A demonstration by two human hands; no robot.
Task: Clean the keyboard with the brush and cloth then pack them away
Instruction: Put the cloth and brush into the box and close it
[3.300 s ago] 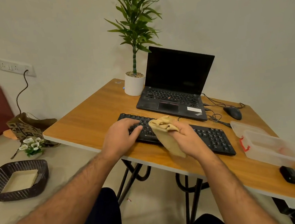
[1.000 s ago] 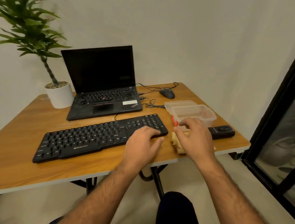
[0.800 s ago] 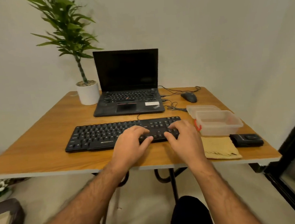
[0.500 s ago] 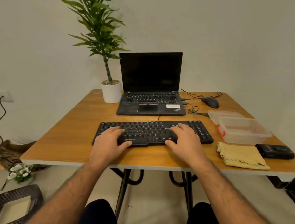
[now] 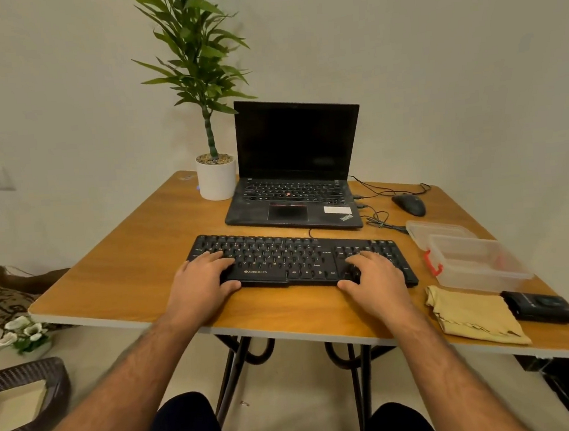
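Note:
The black keyboard [image 5: 280,260] lies flat across the middle of the wooden table [image 5: 126,273]. My left hand [image 5: 200,288] rests on its left part, fingers on the keys and thumb along the front edge. My right hand [image 5: 374,279] rests the same way on its right part, near the number pad. The tan cloth [image 5: 474,319] lies folded on the table near the front right edge, apart from both hands. A clear plastic box [image 5: 476,264] with a red latch stands open behind the cloth. I see no brush plainly.
An open laptop [image 5: 292,166] and a potted plant [image 5: 217,181] stand behind the keyboard. A mouse [image 5: 409,204] with cables sits at the back right, the box lid [image 5: 432,230] beside it. A black device [image 5: 538,306] lies right of the cloth. A woven basket [image 5: 24,403] is on the floor, left.
My right hand laid the cloth down at the front right and let go. Both hands then went to the keyboard and spread apart toward its two ends.

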